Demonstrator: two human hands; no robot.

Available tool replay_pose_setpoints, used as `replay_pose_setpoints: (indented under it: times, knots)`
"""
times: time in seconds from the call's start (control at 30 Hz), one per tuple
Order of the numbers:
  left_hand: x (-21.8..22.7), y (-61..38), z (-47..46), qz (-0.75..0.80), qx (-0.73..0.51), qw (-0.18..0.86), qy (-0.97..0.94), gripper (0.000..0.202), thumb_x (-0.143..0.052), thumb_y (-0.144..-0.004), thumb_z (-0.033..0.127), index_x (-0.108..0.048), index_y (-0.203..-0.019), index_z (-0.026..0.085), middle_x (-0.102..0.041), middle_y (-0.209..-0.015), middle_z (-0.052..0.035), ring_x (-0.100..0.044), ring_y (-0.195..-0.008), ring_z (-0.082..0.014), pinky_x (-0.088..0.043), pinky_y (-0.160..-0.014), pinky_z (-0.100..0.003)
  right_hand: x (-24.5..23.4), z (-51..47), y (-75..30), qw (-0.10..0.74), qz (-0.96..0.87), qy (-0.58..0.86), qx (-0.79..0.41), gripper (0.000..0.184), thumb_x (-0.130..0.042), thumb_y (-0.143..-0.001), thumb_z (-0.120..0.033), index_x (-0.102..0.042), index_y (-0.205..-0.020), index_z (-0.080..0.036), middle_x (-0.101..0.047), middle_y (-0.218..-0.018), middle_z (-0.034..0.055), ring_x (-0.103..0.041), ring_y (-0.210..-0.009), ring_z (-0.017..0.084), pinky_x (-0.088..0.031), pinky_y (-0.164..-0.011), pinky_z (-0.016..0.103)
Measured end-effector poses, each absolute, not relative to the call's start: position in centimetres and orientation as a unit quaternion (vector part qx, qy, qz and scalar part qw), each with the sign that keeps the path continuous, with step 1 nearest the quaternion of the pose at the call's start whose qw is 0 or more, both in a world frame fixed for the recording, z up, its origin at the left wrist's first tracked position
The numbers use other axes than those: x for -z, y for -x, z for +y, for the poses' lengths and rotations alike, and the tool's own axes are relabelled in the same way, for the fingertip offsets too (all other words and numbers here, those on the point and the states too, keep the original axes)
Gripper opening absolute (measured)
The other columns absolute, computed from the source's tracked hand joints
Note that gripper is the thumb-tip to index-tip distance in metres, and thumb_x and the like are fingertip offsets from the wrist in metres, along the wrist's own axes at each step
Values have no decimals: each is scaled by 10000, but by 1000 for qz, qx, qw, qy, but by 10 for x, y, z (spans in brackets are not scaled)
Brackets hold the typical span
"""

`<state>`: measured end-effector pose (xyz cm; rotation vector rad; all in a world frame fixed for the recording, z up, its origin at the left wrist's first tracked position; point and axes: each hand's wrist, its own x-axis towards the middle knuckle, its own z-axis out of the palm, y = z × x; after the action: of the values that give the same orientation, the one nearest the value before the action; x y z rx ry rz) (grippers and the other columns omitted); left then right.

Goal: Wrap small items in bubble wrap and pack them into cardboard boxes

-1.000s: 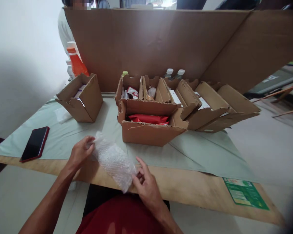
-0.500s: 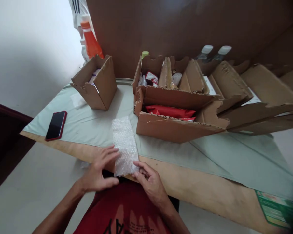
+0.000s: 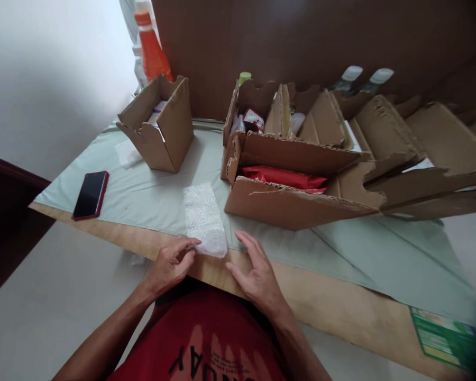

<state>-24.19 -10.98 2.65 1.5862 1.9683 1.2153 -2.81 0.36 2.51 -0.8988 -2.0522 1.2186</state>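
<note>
A strip of white bubble wrap [image 3: 204, 218] lies flat on the pale green cloth [image 3: 150, 198] at the near edge of the table. My left hand [image 3: 171, 264] rests at the strip's near left corner, fingers curled, fingertips touching its edge. My right hand [image 3: 257, 271] hovers just right of the strip's near end, fingers stretched out and apart, holding nothing. Directly behind the strip stands an open cardboard box [image 3: 293, 203] with red packets [image 3: 283, 177] inside.
A dark phone [image 3: 90, 194] lies at the left. A small cardboard box [image 3: 162, 132] stands at the back left with an orange bottle [image 3: 153, 50] behind it. More open boxes [image 3: 400, 153] run to the right before a tall cardboard wall [image 3: 301, 37]. A green label [image 3: 444, 336] is near right.
The bubble wrap was held up between both hands, then laid flat on the table. My right hand has let go and opened beside it; my left hand slid to its near corner.
</note>
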Motion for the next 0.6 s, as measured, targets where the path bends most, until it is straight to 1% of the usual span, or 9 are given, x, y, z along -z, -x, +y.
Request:
replay_pose_setpoints:
  times: [0.03,0.07,0.13,0.17,0.23,0.33,0.43,0.5,0.6]
  knots:
    - [-26,242,-110,691,-425,169,-559,231,-547,-911,179,-754,-1015,187,-778,-875,-51,-731,-818,-179,-583,-739,-280,-24,8,33,284,-792,309,-444,507,-687,-847,-223,-640,-1350,-268,-653,-1400,90,-597,-1307,277,-482,-1111,465]
    - [-25,243,-111,694,-424,172,-555,223,-547,-910,184,-754,-993,189,-778,-868,-49,-732,-813,-180,-581,-741,-283,-23,11,40,274,-805,288,-440,404,-671,-860,-213,-690,-1260,-267,-703,-1319,78,-635,-1250,270,-501,-1082,452]
    - [-22,243,-111,711,-424,183,-530,211,-553,-911,215,-753,-973,187,-789,-897,-54,-744,-837,-190,-586,-764,-291,-16,13,53,260,-809,289,-441,173,-632,-905,-213,-745,-1027,-260,-777,-1048,46,-716,-1017,239,-559,-932,399]
    - [-20,243,-111,724,-422,188,-512,214,-557,-909,237,-753,-976,184,-796,-920,-60,-751,-854,-197,-590,-771,-294,-11,12,59,258,-805,305,-439,131,-617,-925,-220,-742,-951,-252,-775,-939,35,-723,-913,227,-568,-854,376]
    - [-17,244,-109,757,-402,194,-478,241,-554,-904,280,-753,-994,180,-804,-938,-66,-754,-848,-207,-590,-747,-293,-2,9,67,264,-788,348,-434,130,-609,-949,-244,-733,-988,-237,-764,-883,37,-719,-830,220,-565,-770,353]
    - [-15,247,-104,795,-356,193,-452,302,-546,-893,310,-751,-1065,169,-794,-880,-61,-726,-735,-207,-563,-665,-298,4,3,64,302,-785,374,-390,251,-609,-971,-255,-679,-1210,-223,-766,-963,55,-725,-881,223,-564,-802,357]
    - [-15,250,-99,809,-332,193,-446,348,-561,-890,304,-732,-1155,158,-764,-802,-48,-683,-648,-202,-537,-642,-308,-5,-2,53,349,-837,325,-268,243,-582,-997,-226,-660,-1227,-223,-761,-1042,75,-708,-966,231,-543,-868,378]
    - [-14,251,-97,812,-313,195,-453,368,-560,-898,289,-712,-1208,161,-751,-786,-37,-674,-640,-197,-533,-657,-309,-12,-4,49,329,-885,267,-192,248,-563,-1000,-195,-662,-1226,-221,-747,-1157,103,-679,-1085,254,-523,-908,401]
    - [-11,253,-94,812,-290,188,-471,376,-565,-912,260,-678,-1261,175,-743,-784,-22,-682,-664,-193,-539,-690,-313,-15,-2,55,255,-937,202,-123,321,-564,-980,-157,-647,-1284,-218,-663,-1389,127,-578,-1308,294,-482,-983,441]
